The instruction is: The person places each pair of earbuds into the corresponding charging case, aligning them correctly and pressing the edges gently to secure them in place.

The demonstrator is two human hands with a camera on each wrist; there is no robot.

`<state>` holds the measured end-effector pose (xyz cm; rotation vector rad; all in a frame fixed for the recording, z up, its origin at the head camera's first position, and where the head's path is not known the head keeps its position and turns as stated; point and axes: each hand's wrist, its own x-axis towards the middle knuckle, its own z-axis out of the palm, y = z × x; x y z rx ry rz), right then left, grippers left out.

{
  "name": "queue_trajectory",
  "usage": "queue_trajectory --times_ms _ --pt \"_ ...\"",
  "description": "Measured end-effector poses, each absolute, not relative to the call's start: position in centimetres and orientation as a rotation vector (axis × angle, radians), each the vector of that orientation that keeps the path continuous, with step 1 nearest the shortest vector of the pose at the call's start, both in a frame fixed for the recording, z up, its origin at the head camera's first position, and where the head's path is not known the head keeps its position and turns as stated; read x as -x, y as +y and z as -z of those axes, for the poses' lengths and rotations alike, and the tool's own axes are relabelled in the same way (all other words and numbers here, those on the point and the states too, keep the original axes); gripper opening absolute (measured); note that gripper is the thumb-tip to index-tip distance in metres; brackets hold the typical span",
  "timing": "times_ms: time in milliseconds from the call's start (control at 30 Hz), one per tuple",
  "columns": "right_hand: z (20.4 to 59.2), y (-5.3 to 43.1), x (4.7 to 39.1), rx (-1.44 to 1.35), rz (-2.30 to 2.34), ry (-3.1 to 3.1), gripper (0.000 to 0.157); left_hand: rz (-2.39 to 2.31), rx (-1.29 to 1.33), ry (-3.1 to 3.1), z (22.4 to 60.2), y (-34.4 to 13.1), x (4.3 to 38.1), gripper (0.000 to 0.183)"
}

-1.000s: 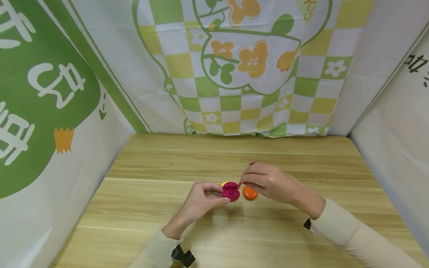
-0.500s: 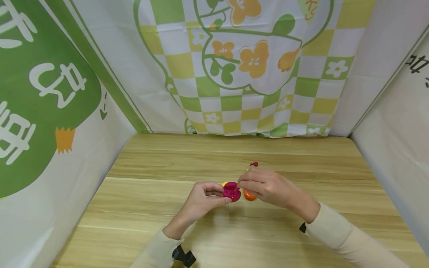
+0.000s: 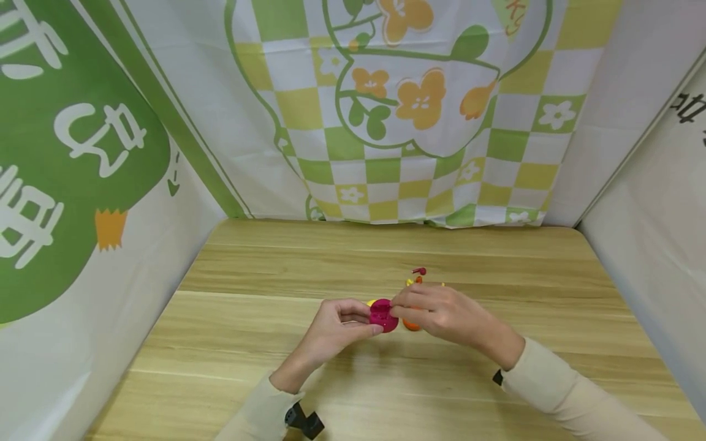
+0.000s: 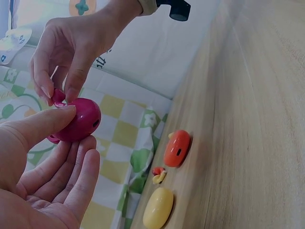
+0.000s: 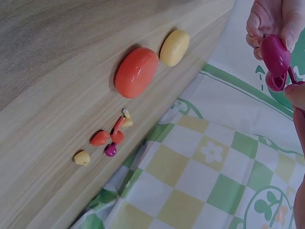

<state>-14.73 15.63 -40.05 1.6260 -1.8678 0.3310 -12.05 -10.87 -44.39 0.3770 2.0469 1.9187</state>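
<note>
My left hand (image 3: 333, 331) holds a magenta earbud charging case (image 3: 382, 320) above the table, thumb on its near side and its lid raised. With thumb and fingertips, my right hand (image 3: 449, 315) pinches a magenta earbud (image 4: 58, 95) at the case's opening. In the right wrist view the earbud's stem (image 5: 291, 75) points into the gap between lid and base; whether it touches the inside I cannot tell. The case's inside is mostly hidden in the wrist views. Another magenta earbud (image 3: 420, 271) lies on the table beyond my right hand.
On the wooden table (image 3: 265, 263) rest a closed orange case (image 5: 136, 72) and a closed yellow case (image 5: 174, 47). Loose orange earbuds (image 5: 100, 138) and yellow earbuds (image 5: 82, 158) lie nearby. A checkered cloth (image 3: 380, 171) hangs behind the table's far edge.
My right hand has moved left and slightly down, bringing the pinched earbud to the case opening. The earbuds lying behind that hand have come into view. My left hand stays nearly still.
</note>
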Motion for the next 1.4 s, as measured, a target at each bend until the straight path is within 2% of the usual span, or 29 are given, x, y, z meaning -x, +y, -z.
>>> queue_trajectory --times_ms 67,133,400,567,700,800,900,1033,1100,1400 --pt "40.2 15.6 14.8 -1.629 -0.327 -1.846 0.032 -1.922 -0.383 2.041 44.4 -10.8 12.0 0.028" --pt "40.3 15.6 14.8 -1.639 -0.320 -1.840 0.037 -1.929 -0.386 2.036 44.4 -10.8 12.0 0.027" --pt "40.9 15.7 14.6 -1.698 -0.320 -1.867 0.034 -1.945 -0.400 2.015 44.5 -10.6 12.0 0.027" --pt "41.2 15.7 14.5 -1.699 -0.351 -1.893 0.026 -1.930 -0.408 2.023 44.5 -10.6 12.0 0.027" --pt "41.5 15.6 14.5 -1.666 -0.459 -1.925 0.027 -1.928 -0.413 2.031 44.5 -10.7 12.0 0.027" --pt "41.7 15.6 14.3 -1.593 -0.595 -1.977 0.027 -1.935 -0.416 2.032 44.6 -10.7 12.0 0.027" --pt "41.9 15.5 13.8 -1.460 -0.759 -2.072 0.018 -1.937 -0.418 2.036 44.7 -10.7 12.0 0.027" --pt "42.3 15.2 13.0 -1.252 -0.959 -2.205 0.024 -1.934 -0.417 2.045 44.8 -10.7 12.1 0.027" --pt "42.5 15.1 12.7 -1.178 -1.023 -2.254 0.021 -1.933 -0.417 2.047 44.8 -10.7 12.1 0.026" --pt "42.6 14.5 12.1 -1.044 -1.215 -2.362 0.017 -1.938 -0.415 2.038 44.6 -10.6 12.0 0.027"
